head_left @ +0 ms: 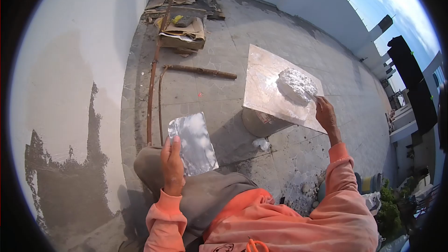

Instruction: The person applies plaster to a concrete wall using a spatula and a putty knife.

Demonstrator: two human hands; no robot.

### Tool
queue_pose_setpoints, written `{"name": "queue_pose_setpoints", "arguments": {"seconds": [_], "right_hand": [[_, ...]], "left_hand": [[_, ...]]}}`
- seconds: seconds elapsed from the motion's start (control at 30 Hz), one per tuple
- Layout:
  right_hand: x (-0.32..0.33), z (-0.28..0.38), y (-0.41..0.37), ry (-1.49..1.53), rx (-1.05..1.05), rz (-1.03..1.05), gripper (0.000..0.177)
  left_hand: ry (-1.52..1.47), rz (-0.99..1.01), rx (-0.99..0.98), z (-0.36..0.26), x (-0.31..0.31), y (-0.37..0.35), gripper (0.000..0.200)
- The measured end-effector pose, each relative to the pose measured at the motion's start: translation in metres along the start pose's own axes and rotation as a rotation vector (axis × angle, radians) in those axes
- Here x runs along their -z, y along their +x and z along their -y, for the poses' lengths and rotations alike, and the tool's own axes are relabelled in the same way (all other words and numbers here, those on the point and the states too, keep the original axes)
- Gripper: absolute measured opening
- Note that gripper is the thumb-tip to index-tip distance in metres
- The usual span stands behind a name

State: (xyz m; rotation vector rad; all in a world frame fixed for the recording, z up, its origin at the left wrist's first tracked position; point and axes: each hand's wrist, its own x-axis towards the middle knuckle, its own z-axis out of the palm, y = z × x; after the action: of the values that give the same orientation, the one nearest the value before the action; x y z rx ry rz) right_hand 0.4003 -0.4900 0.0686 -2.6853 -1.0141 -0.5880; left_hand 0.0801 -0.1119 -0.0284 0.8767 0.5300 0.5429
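Paste (296, 86) is sitting heaped on the board (262, 72), which is resting on a bucket (261, 123) to your right. Your right hand (326, 113) is standing at the heap's right edge, its fingers curling around a thin tool (313, 97) that is mostly hiding from view. Your left hand (173, 165) is grasping a smeared plate (195, 144) by its left edge, thumb lying on the face, and the plate is hanging near your knee (147, 162). A rusty pipe (200, 71) is lying on the floor (219, 100); a grey patch (65, 191) is marking the wall (70, 70).
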Motion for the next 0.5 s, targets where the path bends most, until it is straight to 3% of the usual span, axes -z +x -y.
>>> {"name": "queue_pose_setpoints", "arguments": {"seconds": [0.23, 0.3, 0.37, 0.43, 0.5], "right_hand": [[-0.050, 0.003, 0.001, -0.107, 0.054, -0.046, 0.030], [-0.065, 0.006, -0.009, -0.176, 0.061, 0.009, 0.030], [-0.057, 0.003, -0.010, -0.127, 0.096, 0.260, 0.028], [-0.031, 0.014, 0.006, -0.004, -0.027, 0.279, 0.027], [-0.035, 0.014, 0.012, -0.067, -0.001, 0.161, 0.029]], "left_hand": [[0.043, 0.060, 0.013, 0.020, 0.005, 0.001, 0.028], [0.048, 0.058, 0.023, 0.022, 0.003, -0.002, 0.028], [0.048, 0.048, 0.003, 0.020, -0.001, 0.000, 0.027], [0.068, 0.039, -0.015, 0.021, -0.004, 0.000, 0.027], [0.051, 0.063, -0.002, 0.023, -0.003, 0.001, 0.027]]}}
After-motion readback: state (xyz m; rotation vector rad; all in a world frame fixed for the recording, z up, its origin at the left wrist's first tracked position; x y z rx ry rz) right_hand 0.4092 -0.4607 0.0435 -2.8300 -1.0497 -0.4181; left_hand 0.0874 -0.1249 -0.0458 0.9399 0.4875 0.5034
